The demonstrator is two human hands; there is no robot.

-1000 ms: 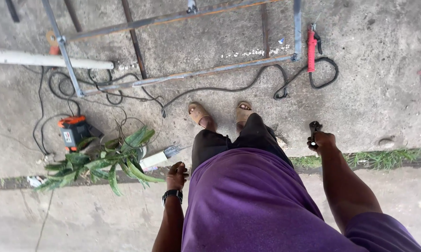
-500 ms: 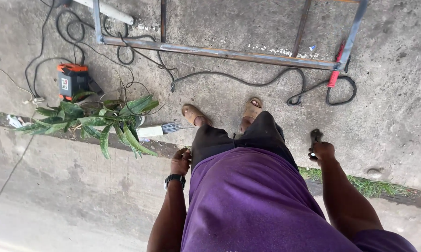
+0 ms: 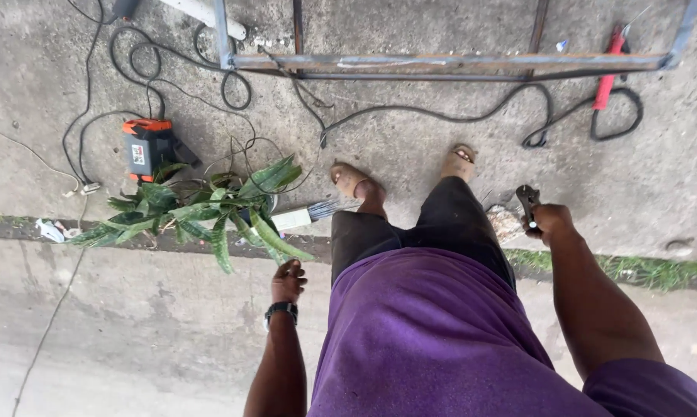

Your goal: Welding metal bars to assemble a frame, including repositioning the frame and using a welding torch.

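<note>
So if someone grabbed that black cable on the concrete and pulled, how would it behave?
The black cable lies in loose loops and curves, so it is probably floppy and would drag rather than lift as one piece. It passes under the metal frame, so it may snag there. The right hand holds a dark tool, not the cable.

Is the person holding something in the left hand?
No, the left hand hangs empty beside the leafy plant; only the right hand grips a dark tool.

The leafy plant and orange-black box now lie farther right; metal frame higher.
</note>
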